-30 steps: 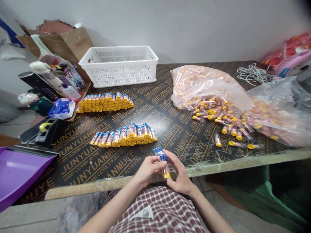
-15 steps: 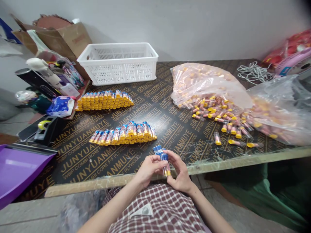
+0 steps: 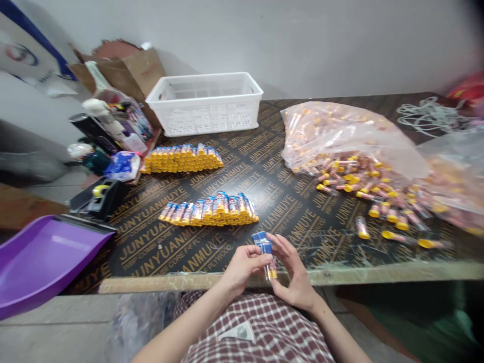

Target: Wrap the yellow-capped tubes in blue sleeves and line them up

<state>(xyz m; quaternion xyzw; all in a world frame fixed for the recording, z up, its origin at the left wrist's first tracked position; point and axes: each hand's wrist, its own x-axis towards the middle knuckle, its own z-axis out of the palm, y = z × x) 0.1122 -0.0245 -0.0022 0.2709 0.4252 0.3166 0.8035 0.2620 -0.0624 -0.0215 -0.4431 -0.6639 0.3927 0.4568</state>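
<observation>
Head view, the only one. Both hands low centre, just above the table's near edge, one small clear tube point(image 3: 273, 275) with a yellow end between them. Blue label point(image 3: 260, 239) on the tube's upper part, its top edge jutting past the fingers. Left hand point(image 3: 244, 267): thumb and fingertips pinched on tube and label. Right hand point(image 3: 297, 280): curved round the other side, fingers by the label, thumb near the yellow end; can't tell whether it grips.

Table point(image 3: 143, 247): dark top with repeated gold lettering, pale worn front edge. Ahead and left of the hands, near stack point(image 3: 212, 209) of blue-labelled tubes, yellow ends toward the person. Behind it, far stack point(image 3: 185, 160), same kind, piled in layers. White basket point(image 3: 212, 118) at the back, near the wall.

Right side: large translucent bag point(image 3: 340, 126) full of tubes, loose pile point(image 3: 363, 186) in front of its mouth, no blue labels seen there. A few tubes lie apart nearer the front edge. Second bag point(image 3: 461, 186) at far right, blurred; pale coiled cord point(image 3: 431, 116) behind it.

Left side: purple pan point(image 3: 49, 262), black tape dispenser point(image 3: 108, 199), blue packet point(image 3: 121, 165), cardboard box point(image 3: 143, 68) behind. Checked cloth point(image 3: 280, 322) covers the lap, small pale patch on it.
</observation>
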